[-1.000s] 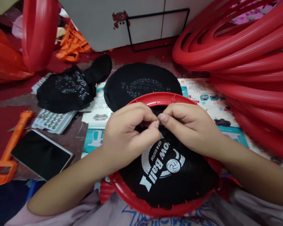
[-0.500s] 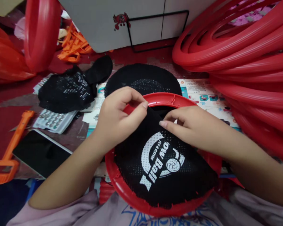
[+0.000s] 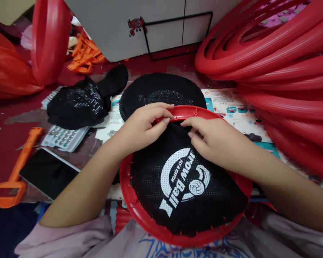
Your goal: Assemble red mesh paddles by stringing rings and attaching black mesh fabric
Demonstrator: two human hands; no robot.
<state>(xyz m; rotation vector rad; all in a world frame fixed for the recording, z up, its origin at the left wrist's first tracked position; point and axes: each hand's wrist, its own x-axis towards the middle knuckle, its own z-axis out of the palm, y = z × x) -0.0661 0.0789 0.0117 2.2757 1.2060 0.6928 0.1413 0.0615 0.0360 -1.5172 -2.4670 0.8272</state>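
A red plastic ring point(image 3: 140, 212) rests tilted on my lap against the table edge. Black mesh fabric point(image 3: 148, 179) with a white ball logo spans it, caught on small pegs along the lower rim. My left hand point(image 3: 146, 123) pinches the fabric's upper edge at the far rim, thumb and fingers closed. Close beside it, my right hand point(image 3: 211, 138) has its fingers curled on the same edge, thumb below. The edge between the hands lies near the ring's inner rim; whether it sits on pegs there is hidden. Behind the ring lies a round black mesh piece point(image 3: 164, 86).
Stacked red rings point(image 3: 280, 68) rise on the right. Left are crumpled black mesh point(image 3: 78, 102), a calculator point(image 3: 66, 137), a dark-screened tablet point(image 3: 50, 173) and an orange handle point(image 3: 21, 161). More orange parts point(image 3: 86, 53) lie behind. A white panel point(image 3: 161, 25) bounds the back.
The fabric has been drawn up towards the far rim, flattening it so more of the logo shows. My right hand has moved up and left, nearer my left hand.
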